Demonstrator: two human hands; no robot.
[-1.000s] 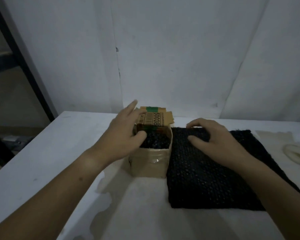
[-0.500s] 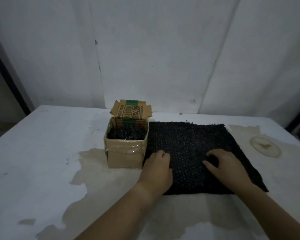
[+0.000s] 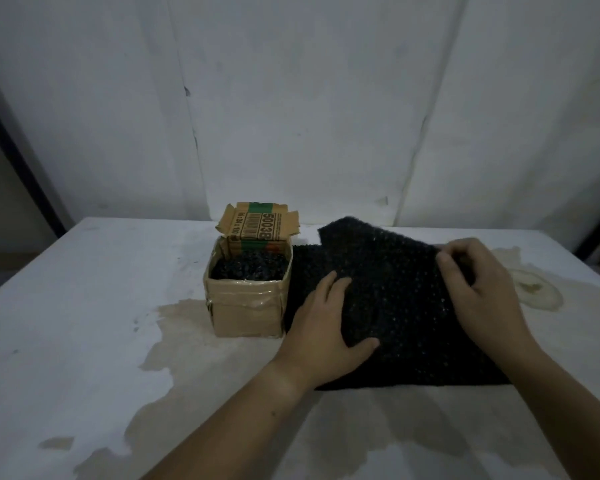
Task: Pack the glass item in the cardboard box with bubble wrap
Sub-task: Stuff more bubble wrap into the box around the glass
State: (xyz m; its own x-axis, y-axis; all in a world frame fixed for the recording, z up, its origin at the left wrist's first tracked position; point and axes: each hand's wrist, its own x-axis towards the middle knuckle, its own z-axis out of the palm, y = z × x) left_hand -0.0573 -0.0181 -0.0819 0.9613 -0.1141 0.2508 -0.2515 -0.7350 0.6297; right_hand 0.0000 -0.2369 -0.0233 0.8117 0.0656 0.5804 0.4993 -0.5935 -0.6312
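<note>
**A:** The left hand [image 3: 323, 327] was down on the bubble wrap sheet [image 3: 395, 306], fingers fairly straight, thumb splayed out, pressing!

**B:** And the right hand [image 3: 478, 289]?

**A:** Curled up tight, pinching the sheet's right side, and that side was raised off the bench [image 3: 84, 306]. The two hands were apart, with the sheet's dark middle between them.

**B:** The far left corner stood up in a peak, too.

**A:** It did! The near part lay flat, and the sheet's left edge was touching the cardboard box [image 3: 246, 313].

**B:** The box was upright with its top open, and one printed flap [image 3: 257, 228] stood at the back.

**A:** It was filled nearly to the rim with black wrap [image 3: 250, 268]. Whether the glass sat under that, I couldn't tell.

**B:** The white bench showed a brownish stain [image 3: 174, 327] spreading from the box toward the near left, and a ring mark [image 3: 534, 292] just beyond the right hand.

**A:** A white wall [image 3: 291, 98] stood behind it all.
</note>
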